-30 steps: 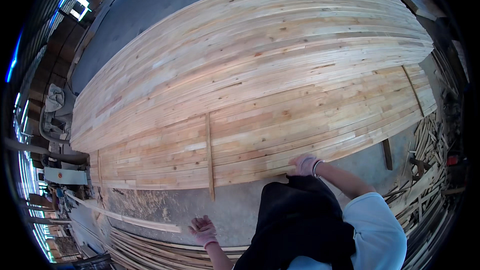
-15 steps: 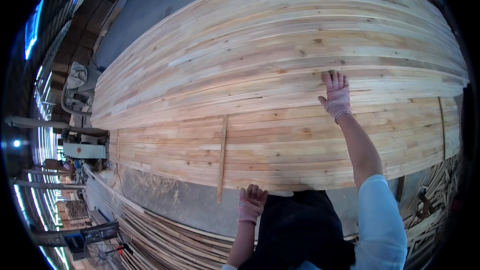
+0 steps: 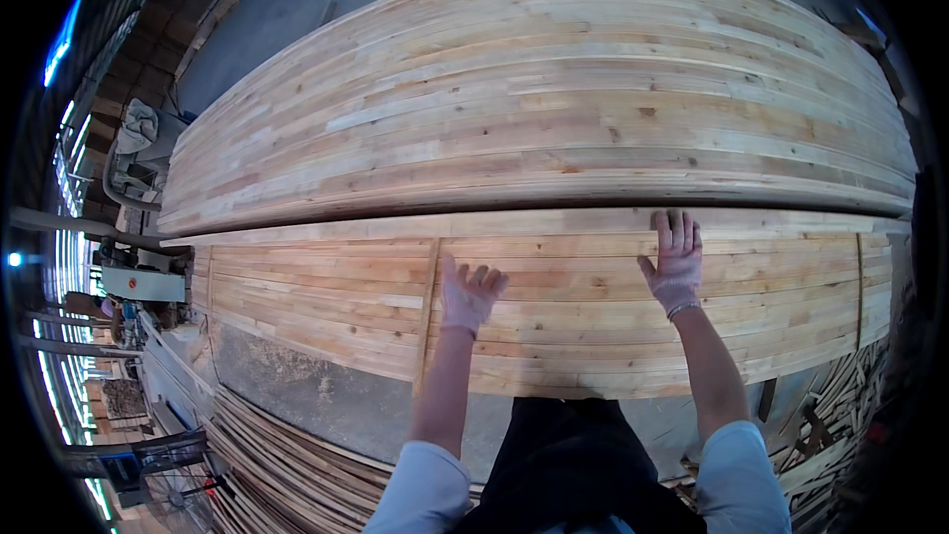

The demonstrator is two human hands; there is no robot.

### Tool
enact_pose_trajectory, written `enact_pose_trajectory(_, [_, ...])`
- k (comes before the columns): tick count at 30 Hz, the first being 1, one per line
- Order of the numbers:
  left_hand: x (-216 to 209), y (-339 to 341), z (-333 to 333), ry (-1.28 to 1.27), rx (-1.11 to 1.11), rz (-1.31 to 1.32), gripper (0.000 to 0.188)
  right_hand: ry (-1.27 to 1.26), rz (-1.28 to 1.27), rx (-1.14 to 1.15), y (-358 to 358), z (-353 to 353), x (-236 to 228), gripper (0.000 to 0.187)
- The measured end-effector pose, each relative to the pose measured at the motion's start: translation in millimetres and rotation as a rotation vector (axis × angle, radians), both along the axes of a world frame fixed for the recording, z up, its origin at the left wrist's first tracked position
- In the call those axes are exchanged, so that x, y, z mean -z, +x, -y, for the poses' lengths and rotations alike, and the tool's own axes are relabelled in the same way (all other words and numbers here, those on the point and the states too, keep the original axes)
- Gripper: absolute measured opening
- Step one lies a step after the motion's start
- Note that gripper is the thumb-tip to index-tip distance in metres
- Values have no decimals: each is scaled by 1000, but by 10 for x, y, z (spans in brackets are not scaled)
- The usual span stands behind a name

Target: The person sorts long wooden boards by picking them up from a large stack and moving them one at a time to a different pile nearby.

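A long pale wooden board (image 3: 554, 224) lies along the far side of the near layer of boards (image 3: 593, 307), with a dark gap between it and the higher far stack of boards (image 3: 474, 104). My right hand (image 3: 678, 262), in a thin light work glove, lies on this board. Its fingers are stretched to the far edge, the thumb apart. Also gloved, my left hand (image 3: 469, 297) is over the near layer, fingers spread and holding nothing. Beside it a thin wooden batten (image 3: 428, 311) runs across the near boards.
A second batten (image 3: 859, 287) crosses the boards at the right. Thin wood strips (image 3: 297, 465) lie at the lower left, and scrap wood (image 3: 835, 415) is piled at the lower right. A pale machine (image 3: 143, 284) stands left, near sawdust on the floor (image 3: 267, 361).
One board has come away from the far stack toward me, opening a dark gap. My right hand has moved nearer with it; my left hand has risen from the near edge to over the boards.
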State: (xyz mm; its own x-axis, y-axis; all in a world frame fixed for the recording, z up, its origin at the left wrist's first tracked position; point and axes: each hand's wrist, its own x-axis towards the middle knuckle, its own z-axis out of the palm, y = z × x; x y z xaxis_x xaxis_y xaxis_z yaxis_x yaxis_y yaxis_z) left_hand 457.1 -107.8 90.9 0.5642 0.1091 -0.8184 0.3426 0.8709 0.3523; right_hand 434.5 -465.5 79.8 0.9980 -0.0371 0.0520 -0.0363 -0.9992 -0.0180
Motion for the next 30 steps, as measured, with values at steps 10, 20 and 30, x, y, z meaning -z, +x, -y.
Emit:
enact_pose_trajectory(10, [884, 322, -175, 2, -190, -113, 29, -177, -567, -276, 98, 78, -110, 52])
enact_pose_trajectory(20, [1891, -1376, -591, -174, -37, -351, 5, 22, -743, -286, -1203, -26, 728, 42])
enact_pose_trajectory(30, [527, -2134, -526, 75, -230, -431, 3, -58, -997, -157, -2027, 1376, -480, 69])
